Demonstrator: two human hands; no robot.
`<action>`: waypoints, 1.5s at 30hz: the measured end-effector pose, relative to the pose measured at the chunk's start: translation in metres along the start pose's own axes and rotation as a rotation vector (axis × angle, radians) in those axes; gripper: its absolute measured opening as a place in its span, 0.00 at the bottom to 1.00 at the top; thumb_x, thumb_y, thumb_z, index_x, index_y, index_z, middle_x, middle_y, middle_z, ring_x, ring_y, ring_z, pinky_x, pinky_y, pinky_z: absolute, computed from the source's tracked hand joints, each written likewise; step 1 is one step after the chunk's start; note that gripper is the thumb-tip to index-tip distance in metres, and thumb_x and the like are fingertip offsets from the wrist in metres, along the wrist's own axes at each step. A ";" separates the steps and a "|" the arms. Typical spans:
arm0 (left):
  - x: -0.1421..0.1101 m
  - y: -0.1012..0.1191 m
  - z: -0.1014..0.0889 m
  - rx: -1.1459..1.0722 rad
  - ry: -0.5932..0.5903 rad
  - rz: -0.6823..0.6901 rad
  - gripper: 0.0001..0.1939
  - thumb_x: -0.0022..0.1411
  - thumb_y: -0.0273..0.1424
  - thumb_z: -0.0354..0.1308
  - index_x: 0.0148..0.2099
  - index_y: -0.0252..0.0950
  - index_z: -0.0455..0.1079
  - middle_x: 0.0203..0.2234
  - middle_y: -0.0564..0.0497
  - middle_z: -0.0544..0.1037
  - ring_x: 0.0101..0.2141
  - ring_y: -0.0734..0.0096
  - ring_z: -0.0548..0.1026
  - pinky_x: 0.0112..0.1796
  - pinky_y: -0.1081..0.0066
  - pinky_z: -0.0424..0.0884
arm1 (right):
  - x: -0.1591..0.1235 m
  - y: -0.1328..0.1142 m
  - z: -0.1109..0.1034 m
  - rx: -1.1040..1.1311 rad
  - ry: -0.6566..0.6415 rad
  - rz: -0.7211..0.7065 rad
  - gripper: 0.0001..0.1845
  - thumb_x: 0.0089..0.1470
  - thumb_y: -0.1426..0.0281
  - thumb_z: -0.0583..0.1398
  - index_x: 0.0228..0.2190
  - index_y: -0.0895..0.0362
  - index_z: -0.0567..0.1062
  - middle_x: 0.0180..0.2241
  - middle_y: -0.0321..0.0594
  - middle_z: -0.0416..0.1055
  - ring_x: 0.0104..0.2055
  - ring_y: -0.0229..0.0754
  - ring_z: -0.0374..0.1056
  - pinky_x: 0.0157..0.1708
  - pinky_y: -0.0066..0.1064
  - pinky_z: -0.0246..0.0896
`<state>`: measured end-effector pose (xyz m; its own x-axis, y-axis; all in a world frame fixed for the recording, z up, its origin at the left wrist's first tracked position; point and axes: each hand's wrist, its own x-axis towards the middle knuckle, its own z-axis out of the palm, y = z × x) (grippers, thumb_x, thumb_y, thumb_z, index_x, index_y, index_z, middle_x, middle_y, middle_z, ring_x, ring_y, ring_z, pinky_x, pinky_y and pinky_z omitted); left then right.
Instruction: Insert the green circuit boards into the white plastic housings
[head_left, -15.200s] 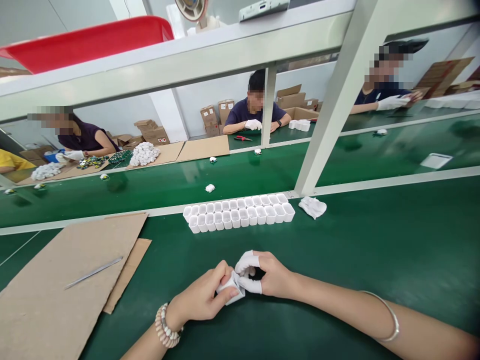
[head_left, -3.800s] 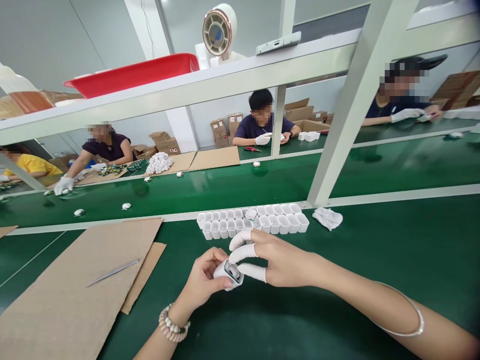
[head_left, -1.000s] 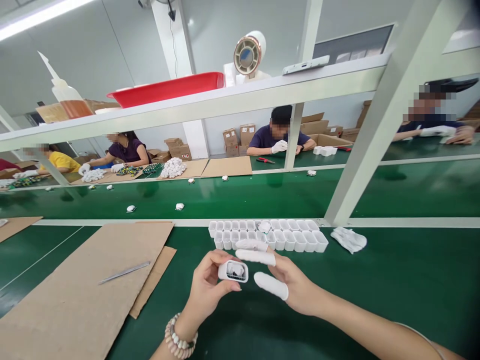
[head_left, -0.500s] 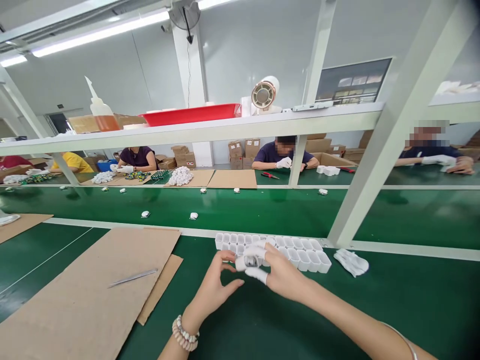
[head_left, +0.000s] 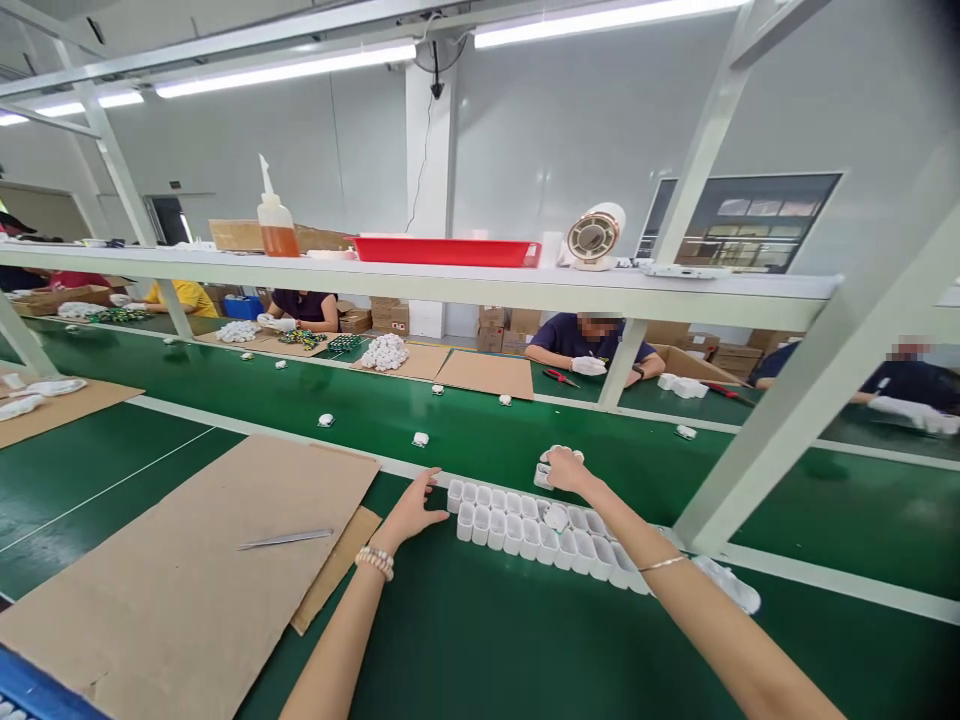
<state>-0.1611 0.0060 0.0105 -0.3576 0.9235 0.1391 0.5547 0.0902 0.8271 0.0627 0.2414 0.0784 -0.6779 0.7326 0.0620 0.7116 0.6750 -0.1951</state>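
Note:
My right hand (head_left: pixel 566 468), with white finger cots, reaches over the rows to the green belt (head_left: pixel 375 405). Its fingers close on a small white plastic housing (head_left: pixel 543 476), at or just above the belt surface; whether it touches is unclear. My left hand (head_left: pixel 411 512) has its fingers apart and holds nothing, beside the left end of two rows of open white housings (head_left: pixel 517 530). A white wrapped part (head_left: pixel 556 517) lies on top of these rows. My right forearm hides part of their right end.
Cardboard sheets (head_left: pixel 172 560) lie at left with metal tweezers (head_left: pixel 285 539) on them. A slanted white post (head_left: pixel 750 450) stands at right, near a crumpled white glove (head_left: pixel 727 583). Small white parts (head_left: pixel 420 439) sit on the belt. Co-workers sit beyond, under a shelf (head_left: pixel 450 280).
The housing passed from my left hand to my right, which carried it forward over the belt. My left hand opened and moved to the rows' left end. The view tilted up.

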 end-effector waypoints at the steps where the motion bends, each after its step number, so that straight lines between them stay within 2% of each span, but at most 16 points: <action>1: 0.012 0.001 -0.005 -0.010 -0.062 -0.011 0.41 0.48 0.31 0.66 0.63 0.36 0.56 0.55 0.39 0.67 0.54 0.56 0.68 0.52 0.59 0.67 | 0.004 -0.003 -0.001 -0.014 -0.011 -0.015 0.16 0.61 0.64 0.59 0.48 0.59 0.70 0.49 0.45 0.68 0.47 0.45 0.68 0.46 0.43 0.67; 3: 0.033 0.004 -0.012 -0.025 -0.184 -0.027 0.42 0.41 0.30 0.71 0.59 0.36 0.62 0.52 0.40 0.72 0.51 0.55 0.71 0.50 0.60 0.68 | 0.015 -0.015 -0.001 -0.033 -0.047 -0.059 0.17 0.61 0.64 0.59 0.50 0.59 0.70 0.51 0.46 0.67 0.50 0.47 0.66 0.49 0.46 0.65; 5: 0.048 0.007 -0.013 -0.037 -0.276 -0.028 0.37 0.37 0.30 0.72 0.53 0.35 0.68 0.47 0.43 0.75 0.49 0.56 0.73 0.48 0.62 0.69 | 0.028 -0.036 0.007 -0.025 -0.083 -0.117 0.19 0.60 0.64 0.59 0.51 0.59 0.69 0.53 0.46 0.66 0.52 0.49 0.65 0.51 0.48 0.63; 9: 0.059 0.012 -0.010 -0.034 -0.320 -0.013 0.27 0.36 0.31 0.72 0.42 0.34 0.72 0.40 0.46 0.78 0.44 0.57 0.75 0.42 0.66 0.70 | 0.061 -0.088 0.038 0.043 -0.162 -0.224 0.19 0.61 0.65 0.59 0.51 0.59 0.69 0.52 0.46 0.67 0.50 0.47 0.67 0.49 0.46 0.65; 12: 0.056 0.018 -0.024 -0.004 -0.258 -0.011 0.26 0.34 0.31 0.72 0.39 0.33 0.72 0.35 0.47 0.77 0.40 0.57 0.75 0.39 0.66 0.69 | 0.090 -0.119 0.059 0.100 -0.188 -0.247 0.18 0.61 0.65 0.59 0.50 0.59 0.69 0.50 0.45 0.68 0.48 0.46 0.68 0.46 0.44 0.67; 15: 0.046 0.028 -0.055 0.005 -0.131 0.028 0.23 0.39 0.32 0.71 0.39 0.35 0.70 0.36 0.49 0.76 0.41 0.59 0.74 0.40 0.66 0.68 | 0.114 -0.135 0.068 0.141 -0.194 -0.241 0.18 0.61 0.65 0.59 0.50 0.59 0.69 0.50 0.45 0.68 0.48 0.46 0.68 0.46 0.44 0.68; 19: 0.027 0.050 -0.091 -0.006 0.012 0.090 0.19 0.45 0.33 0.68 0.39 0.37 0.66 0.38 0.51 0.75 0.41 0.62 0.73 0.45 0.65 0.67 | 0.128 -0.137 0.067 0.201 -0.227 -0.276 0.18 0.61 0.65 0.59 0.50 0.59 0.69 0.50 0.45 0.68 0.48 0.46 0.68 0.47 0.44 0.67; 23: 0.006 0.082 -0.104 -0.054 0.072 0.143 0.18 0.49 0.33 0.66 0.38 0.38 0.62 0.42 0.49 0.75 0.42 0.63 0.73 0.47 0.63 0.67 | 0.122 -0.135 0.057 0.321 -0.264 -0.328 0.16 0.61 0.65 0.59 0.47 0.60 0.71 0.47 0.44 0.70 0.46 0.44 0.69 0.45 0.42 0.68; 26: -0.009 0.110 -0.103 -0.094 0.084 0.245 0.16 0.51 0.31 0.65 0.39 0.38 0.62 0.42 0.49 0.76 0.42 0.64 0.74 0.47 0.63 0.68 | 0.106 -0.136 0.042 0.479 -0.230 -0.355 0.15 0.61 0.65 0.59 0.46 0.61 0.71 0.44 0.43 0.71 0.43 0.43 0.70 0.42 0.40 0.69; 29: -0.025 0.138 -0.100 -0.023 0.096 0.300 0.16 0.54 0.30 0.63 0.44 0.39 0.65 0.43 0.50 0.75 0.43 0.63 0.73 0.46 0.64 0.69 | 0.072 -0.129 0.015 0.681 -0.158 -0.403 0.19 0.56 0.63 0.63 0.46 0.62 0.71 0.41 0.45 0.74 0.40 0.42 0.72 0.43 0.39 0.70; 31: -0.035 0.153 -0.094 0.049 0.105 0.346 0.17 0.55 0.28 0.61 0.48 0.40 0.66 0.44 0.49 0.75 0.43 0.63 0.73 0.44 0.65 0.69 | 0.035 -0.118 -0.008 0.805 -0.091 -0.440 0.25 0.52 0.61 0.65 0.48 0.62 0.70 0.41 0.46 0.74 0.42 0.43 0.72 0.46 0.38 0.69; 34: -0.046 0.171 -0.082 0.160 0.127 0.440 0.19 0.57 0.28 0.60 0.52 0.41 0.66 0.45 0.48 0.74 0.43 0.62 0.73 0.43 0.66 0.70 | -0.040 -0.097 -0.042 0.940 0.038 -0.477 0.28 0.52 0.56 0.64 0.51 0.57 0.70 0.45 0.46 0.73 0.45 0.44 0.71 0.47 0.38 0.68; 36: -0.052 0.180 -0.072 0.231 0.128 0.494 0.20 0.58 0.28 0.60 0.54 0.42 0.66 0.46 0.47 0.74 0.45 0.61 0.73 0.43 0.66 0.70 | -0.091 -0.087 -0.059 1.047 0.190 -0.529 0.28 0.51 0.60 0.66 0.52 0.55 0.70 0.45 0.45 0.73 0.45 0.45 0.71 0.46 0.39 0.69; 40: -0.063 0.195 -0.054 0.322 0.101 0.589 0.22 0.59 0.29 0.60 0.55 0.44 0.65 0.47 0.47 0.74 0.46 0.60 0.73 0.43 0.66 0.70 | -0.161 -0.078 -0.077 0.838 0.495 -0.648 0.27 0.54 0.68 0.65 0.55 0.46 0.68 0.46 0.41 0.71 0.43 0.42 0.70 0.42 0.33 0.69; 43: -0.071 0.204 -0.045 0.372 0.080 0.656 0.22 0.60 0.30 0.60 0.56 0.45 0.64 0.47 0.48 0.75 0.47 0.60 0.73 0.43 0.67 0.71 | -0.176 -0.076 -0.083 0.631 0.642 -0.762 0.30 0.57 0.71 0.62 0.59 0.47 0.63 0.44 0.43 0.71 0.41 0.43 0.69 0.38 0.32 0.69; 45: -0.074 0.208 -0.041 0.405 0.070 0.686 0.22 0.61 0.30 0.60 0.57 0.45 0.63 0.48 0.48 0.75 0.46 0.60 0.73 0.43 0.67 0.71 | -0.177 -0.074 -0.086 0.550 0.674 -0.815 0.30 0.58 0.72 0.61 0.60 0.49 0.62 0.43 0.44 0.71 0.40 0.43 0.68 0.37 0.34 0.68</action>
<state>-0.0503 -0.0588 0.1946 0.1237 0.7980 0.5898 0.8930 -0.3487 0.2844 0.1459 0.0689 0.1659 -0.5426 0.1154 0.8320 -0.1693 0.9552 -0.2429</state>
